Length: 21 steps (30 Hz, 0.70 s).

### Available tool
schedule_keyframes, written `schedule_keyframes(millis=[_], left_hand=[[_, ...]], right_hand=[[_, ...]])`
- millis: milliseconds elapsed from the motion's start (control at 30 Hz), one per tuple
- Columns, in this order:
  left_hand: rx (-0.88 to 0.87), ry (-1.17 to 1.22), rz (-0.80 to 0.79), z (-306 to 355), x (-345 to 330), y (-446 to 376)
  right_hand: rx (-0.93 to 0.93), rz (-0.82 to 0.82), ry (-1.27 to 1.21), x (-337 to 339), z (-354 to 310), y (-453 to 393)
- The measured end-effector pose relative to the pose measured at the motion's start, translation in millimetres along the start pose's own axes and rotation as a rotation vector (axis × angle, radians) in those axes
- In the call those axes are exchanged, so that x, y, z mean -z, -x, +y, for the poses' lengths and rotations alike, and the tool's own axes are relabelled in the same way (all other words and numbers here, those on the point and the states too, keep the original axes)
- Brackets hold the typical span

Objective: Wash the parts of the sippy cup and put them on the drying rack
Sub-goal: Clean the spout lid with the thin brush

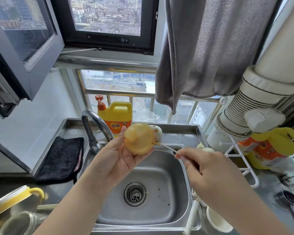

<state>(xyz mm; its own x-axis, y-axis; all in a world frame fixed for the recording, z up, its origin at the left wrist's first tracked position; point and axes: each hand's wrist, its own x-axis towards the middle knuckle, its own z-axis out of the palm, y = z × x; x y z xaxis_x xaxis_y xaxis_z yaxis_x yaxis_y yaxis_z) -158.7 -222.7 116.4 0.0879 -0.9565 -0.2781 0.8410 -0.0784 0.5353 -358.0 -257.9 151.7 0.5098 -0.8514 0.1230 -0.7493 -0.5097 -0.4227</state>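
1 head-worn view, close, down over the sink [159, 214].

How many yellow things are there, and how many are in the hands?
Yellow detergent bottles: 2
Yellow-handled cup collar: 1
Amber silicone spout, in left hand: 1
Thin brush, in right hand: 1
Total: 5
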Motion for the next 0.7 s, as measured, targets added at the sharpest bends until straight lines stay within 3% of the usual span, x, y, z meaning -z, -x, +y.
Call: schedule_keyframes(millis=[267, 467, 700], left_hand=[[-0.037, 0.017, -0.063, -1.5, 11.0, -8.3], [-0.064, -0.154, -0.126, -1.3, 12.3, -8.6], [-0.101, -0.337, -0.117, -5.7, 16.3, -9.8]], right_hand=[[-0.018, -0.115, -0.155, -12.7, 3.6, -6.5], [-0.004, -0.226, -0.383, -26.3, 8.1, -17.7], [0.026, -0.269, -0.404, -38.6, 11.6, -26.1]])
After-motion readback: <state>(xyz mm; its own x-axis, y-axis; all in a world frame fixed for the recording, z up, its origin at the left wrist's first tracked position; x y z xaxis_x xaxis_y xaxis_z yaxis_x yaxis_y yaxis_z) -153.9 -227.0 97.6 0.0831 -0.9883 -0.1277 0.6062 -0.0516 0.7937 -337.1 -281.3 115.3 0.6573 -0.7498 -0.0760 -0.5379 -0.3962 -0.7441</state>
